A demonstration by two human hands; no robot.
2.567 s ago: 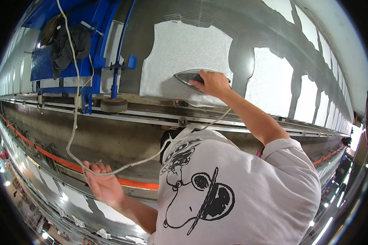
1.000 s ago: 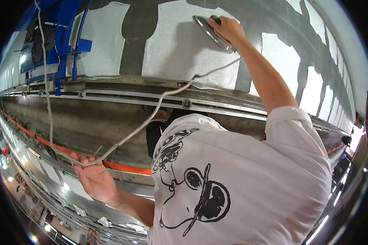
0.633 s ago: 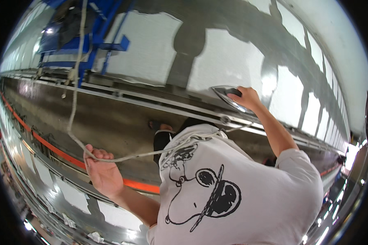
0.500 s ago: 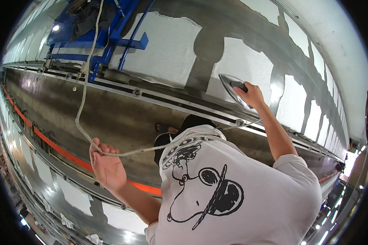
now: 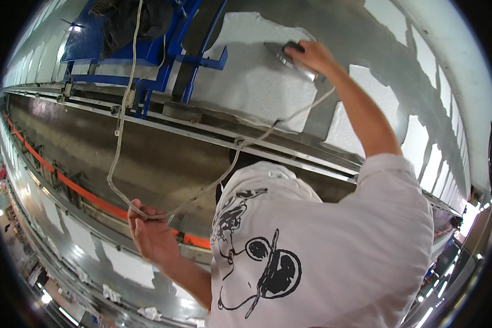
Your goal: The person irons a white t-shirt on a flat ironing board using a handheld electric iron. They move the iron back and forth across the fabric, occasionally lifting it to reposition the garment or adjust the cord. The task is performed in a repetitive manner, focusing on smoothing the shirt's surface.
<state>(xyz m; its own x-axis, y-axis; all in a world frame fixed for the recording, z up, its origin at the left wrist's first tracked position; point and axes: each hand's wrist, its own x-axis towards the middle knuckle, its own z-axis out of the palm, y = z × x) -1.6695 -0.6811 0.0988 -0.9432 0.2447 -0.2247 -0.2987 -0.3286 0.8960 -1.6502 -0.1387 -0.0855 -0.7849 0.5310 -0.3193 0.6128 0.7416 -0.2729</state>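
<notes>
My right hand is closed around the dark handle of a clothes iron. The iron is over the far right part of a white cloth piece that lies flat on the long grey table. At the lower left, my left hand has its fingers curled round a pale cord. From there one stretch of the cord sags across the aisle and runs over the table edge toward the iron. Its other stretch rises past the blue metal frame.
The blue frame, with dark cloth on it, stands over the table at the upper left. Metal rails line the table edge. More white pieces lie to the right. Behind me, an orange strip borders another table.
My right hand has moved the iron leftward and farther across, from one white piece onto its neighbour. The cord now hangs in a deeper curve. The blue frame appears farther right in view.
</notes>
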